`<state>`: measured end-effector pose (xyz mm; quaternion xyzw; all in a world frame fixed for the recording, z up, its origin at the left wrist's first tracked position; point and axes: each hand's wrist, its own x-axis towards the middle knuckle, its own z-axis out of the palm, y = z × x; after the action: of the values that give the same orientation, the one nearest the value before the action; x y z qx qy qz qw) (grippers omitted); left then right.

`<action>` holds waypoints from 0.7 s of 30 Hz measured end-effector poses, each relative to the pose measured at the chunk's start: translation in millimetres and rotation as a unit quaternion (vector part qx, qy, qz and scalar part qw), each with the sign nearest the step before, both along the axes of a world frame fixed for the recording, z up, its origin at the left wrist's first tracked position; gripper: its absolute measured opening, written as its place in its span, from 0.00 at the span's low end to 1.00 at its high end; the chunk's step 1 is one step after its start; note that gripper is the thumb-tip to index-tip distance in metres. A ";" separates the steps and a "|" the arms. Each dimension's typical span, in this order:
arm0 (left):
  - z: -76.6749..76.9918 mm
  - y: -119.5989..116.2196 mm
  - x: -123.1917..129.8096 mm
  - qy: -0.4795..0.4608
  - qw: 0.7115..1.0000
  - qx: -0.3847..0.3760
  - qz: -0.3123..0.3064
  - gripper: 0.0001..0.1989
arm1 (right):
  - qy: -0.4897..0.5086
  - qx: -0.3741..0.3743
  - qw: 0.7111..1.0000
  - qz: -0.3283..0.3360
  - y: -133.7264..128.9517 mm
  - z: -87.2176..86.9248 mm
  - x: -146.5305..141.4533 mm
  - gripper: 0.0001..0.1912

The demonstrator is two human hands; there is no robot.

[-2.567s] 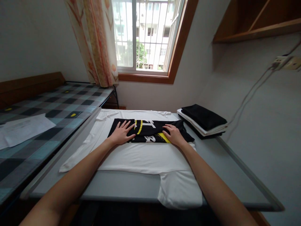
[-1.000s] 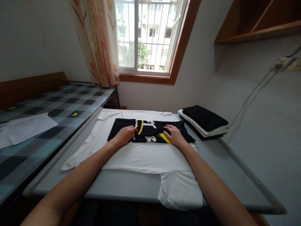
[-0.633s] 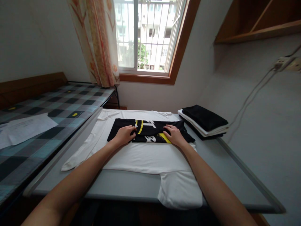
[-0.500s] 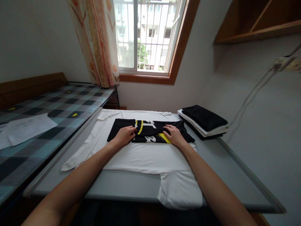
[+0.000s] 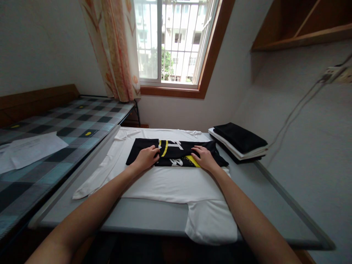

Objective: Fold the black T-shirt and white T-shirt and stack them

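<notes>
Atop a black garment (image 5: 183, 151) folded into a long strip, fingers of the left hand (image 5: 147, 157) curl inward, though whether they pinch cloth cannot be told; those of the right hand (image 5: 204, 156) rest bent and slightly spread. Set apart, the hands seem placed to keep the folds flat between them. Beneath, a white shirt (image 5: 167, 185) lies spread, one sleeve hanging over the near edge of a grey table (image 5: 148, 217), its breadth apparently cushioning the dark strip. A stack (image 5: 239, 139) of folded cloth sits toward the table's far right, likely out of the way. To the left, papers (image 5: 33, 147) lie on a checked mattress (image 5: 101, 112); beyond, a curtain (image 5: 117, 55) hangs beside a barred window (image 5: 178, 47).
</notes>
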<state>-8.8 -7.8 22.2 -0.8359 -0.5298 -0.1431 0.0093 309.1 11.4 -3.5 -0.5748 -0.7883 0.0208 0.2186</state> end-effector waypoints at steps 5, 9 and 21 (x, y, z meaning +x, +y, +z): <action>3.1 -3.0 2.5 0.020 1.000 -0.010 -0.003 0.12 | 0.000 0.004 1.000 -0.001 0.0 -0.1 0.0 0.19; 5.5 -2.4 2.7 0.056 0.998 -0.014 -0.020 0.12 | -0.005 0.000 1.000 -0.003 -1.0 1.3 -0.8 0.20; 6.0 -2.7 0.6 0.054 0.998 -0.020 -0.013 0.09 | 0.002 0.001 1.000 0.002 -0.8 0.7 0.0 0.20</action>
<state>-8.2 -10.5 28.3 -0.8494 -0.5202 -0.0870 0.0190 309.1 10.7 -2.8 -0.5732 -0.7888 0.0217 0.2208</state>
